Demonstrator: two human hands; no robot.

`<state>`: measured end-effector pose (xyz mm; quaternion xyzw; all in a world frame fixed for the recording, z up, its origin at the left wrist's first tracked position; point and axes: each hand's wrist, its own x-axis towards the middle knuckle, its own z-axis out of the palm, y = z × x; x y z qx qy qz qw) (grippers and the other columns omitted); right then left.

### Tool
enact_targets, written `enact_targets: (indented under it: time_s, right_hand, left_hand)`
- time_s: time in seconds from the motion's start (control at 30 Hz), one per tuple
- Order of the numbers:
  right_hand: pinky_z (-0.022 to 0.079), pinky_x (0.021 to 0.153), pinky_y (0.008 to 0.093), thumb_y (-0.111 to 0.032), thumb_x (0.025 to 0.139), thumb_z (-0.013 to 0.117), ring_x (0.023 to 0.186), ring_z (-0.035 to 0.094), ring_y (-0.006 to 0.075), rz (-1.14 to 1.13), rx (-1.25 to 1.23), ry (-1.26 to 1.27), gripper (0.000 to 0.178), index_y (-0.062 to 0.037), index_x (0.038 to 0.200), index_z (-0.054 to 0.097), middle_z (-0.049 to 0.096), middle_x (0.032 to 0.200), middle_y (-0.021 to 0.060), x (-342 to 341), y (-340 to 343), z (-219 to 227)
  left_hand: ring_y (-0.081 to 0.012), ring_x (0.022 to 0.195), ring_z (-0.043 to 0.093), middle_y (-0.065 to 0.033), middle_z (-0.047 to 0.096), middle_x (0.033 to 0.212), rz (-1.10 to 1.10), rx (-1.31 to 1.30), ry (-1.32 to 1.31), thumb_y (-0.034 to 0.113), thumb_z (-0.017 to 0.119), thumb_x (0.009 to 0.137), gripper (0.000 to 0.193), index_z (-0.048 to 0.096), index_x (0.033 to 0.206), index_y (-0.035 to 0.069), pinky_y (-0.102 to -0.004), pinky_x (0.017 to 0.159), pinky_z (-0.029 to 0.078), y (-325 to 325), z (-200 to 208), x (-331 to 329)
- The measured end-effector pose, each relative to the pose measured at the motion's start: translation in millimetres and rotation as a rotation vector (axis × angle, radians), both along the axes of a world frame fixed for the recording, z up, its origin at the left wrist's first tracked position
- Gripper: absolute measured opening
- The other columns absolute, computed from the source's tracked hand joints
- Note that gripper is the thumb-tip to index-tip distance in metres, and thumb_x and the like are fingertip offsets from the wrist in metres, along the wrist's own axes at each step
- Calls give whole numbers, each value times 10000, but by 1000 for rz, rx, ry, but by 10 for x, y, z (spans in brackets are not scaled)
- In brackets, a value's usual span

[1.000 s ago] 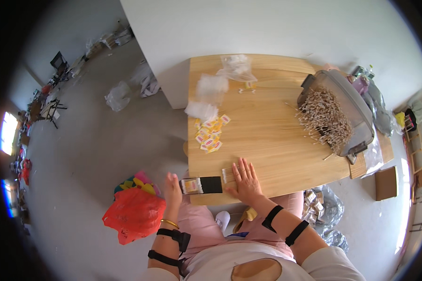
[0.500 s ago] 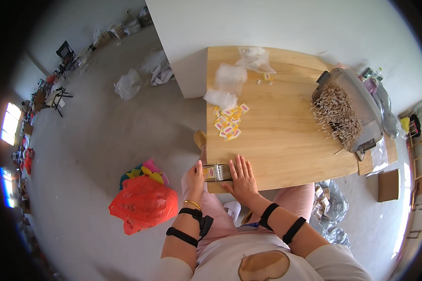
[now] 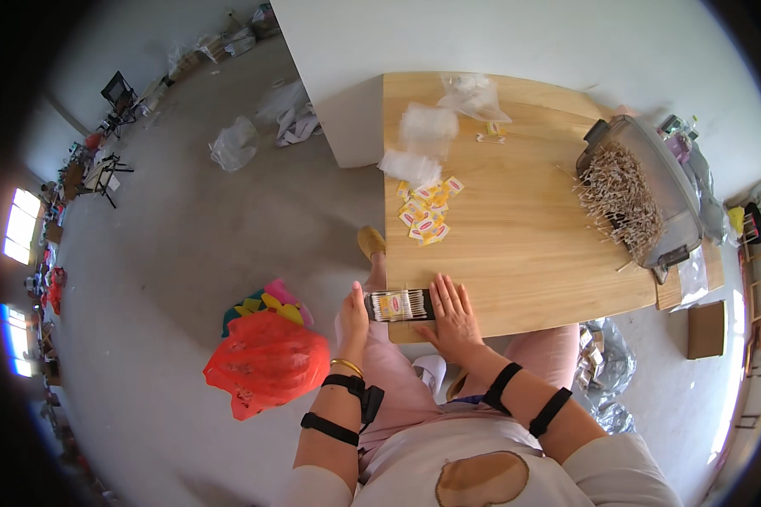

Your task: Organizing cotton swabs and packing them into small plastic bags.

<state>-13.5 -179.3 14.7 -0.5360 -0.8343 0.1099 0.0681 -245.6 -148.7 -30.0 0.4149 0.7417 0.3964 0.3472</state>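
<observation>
A small black tray [image 3: 429, 305] lies at the table's front left corner, jutting over the edge. In it a row of cotton swabs [image 3: 413, 303] lies side by side, and a yellow-and-white card [image 3: 392, 304] shows among them. My left hand [image 3: 354, 314] holds the tray's left end, its thumb up and the other fingers mostly hidden. Against the right end rests my right hand [image 3: 455, 314], flat on the wood with fingers stretched out. Farther back on the table is a loose pile of similar cards [image 3: 427, 211].
A grey clear bin [image 3: 670, 190] on the right of the wooden table [image 3: 516, 245] holds a heap of cotton swabs [image 3: 621, 194]. Clear plastic bags [image 3: 429, 127] lie at the back left. A red plastic bag [image 3: 266, 359] sits on the floor to my left.
The card in the tray now shows nearer the middle, with swabs on both sides; earlier it was at the left end. My hands stay at the two ends. The whole view has shifted slightly.
</observation>
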Motion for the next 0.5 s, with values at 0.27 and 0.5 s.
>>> enact_targets:
  time_s: [0.27, 0.5]
  right_hand:
    - [84, 1256, 458, -702, 901, 481, 1548, 116, 345, 25, 23, -124, 1049, 99, 1535, 245, 192, 1639, 239, -428, 18, 51]
    - [122, 1249, 485, -629, 924, 522, 1541, 143, 346, 43, -3, 131, 951, 64, 1532, 288, 226, 1630, 222, -153, 93, -51]
  left_hand:
    - [-352, 616, 527, -220, 570, 699, -153, 197, 147, 393, 504, 1046, 488, 582, 814, -29, -445, 596, 427, 37, -143, 55]
    - [-353, 684, 582, -223, 600, 752, -164, 164, 173, 376, 459, 1063, 480, 573, 837, -32, -447, 661, 463, -21, 42, 109]
